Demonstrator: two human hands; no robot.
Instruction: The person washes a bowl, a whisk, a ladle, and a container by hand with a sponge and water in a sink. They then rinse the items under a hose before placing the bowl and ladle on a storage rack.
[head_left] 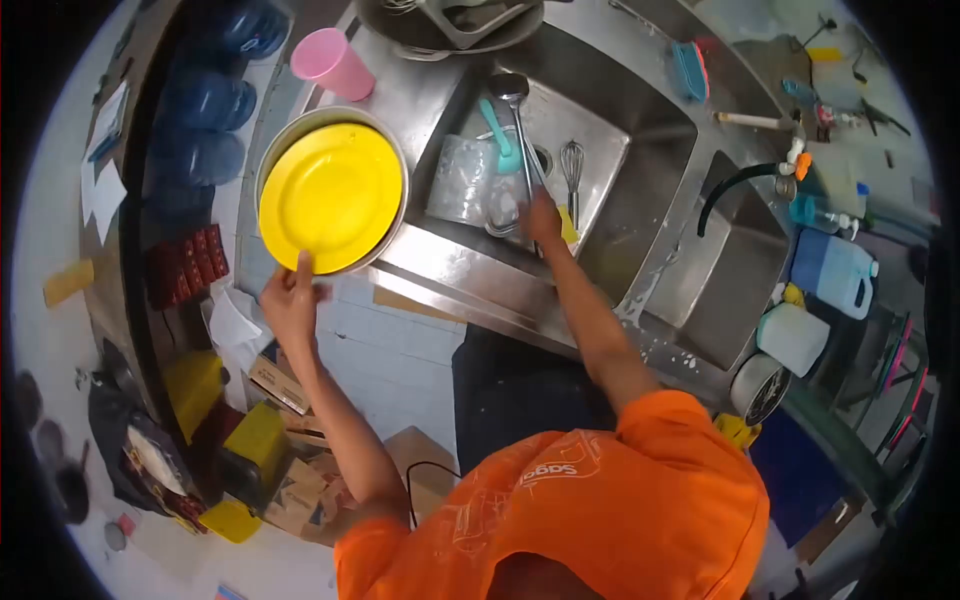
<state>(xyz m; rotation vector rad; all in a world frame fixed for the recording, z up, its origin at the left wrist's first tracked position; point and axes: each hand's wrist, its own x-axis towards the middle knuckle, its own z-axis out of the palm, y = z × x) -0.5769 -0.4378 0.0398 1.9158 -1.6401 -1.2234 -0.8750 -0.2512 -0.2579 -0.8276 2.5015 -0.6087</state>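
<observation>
My left hand [292, 305] is at the near edge of a yellow plate [330, 195], with a fingertip over its rim and the other fingers partly hidden below. The plate lies in a round metal pan [399, 215] on the steel counter. Over the sink [640, 160], my right hand [541, 220] is closed around the handle of a ladle [511, 88], whose bowl points away from me. Beside it in the basin are a clear plastic container [461, 180], a turquoise spoon-like utensil [497, 125], a whisk [572, 165] and a partly hidden yellow piece [569, 228].
A pink cup [333, 65] stands behind the pan. A large metal basin [410, 30] holds utensils at the back. At right are a second sink [720, 270], a faucet with a black hose [725, 190] and a blue jug [830, 272]. Cardboard boxes [310, 490] sit below left.
</observation>
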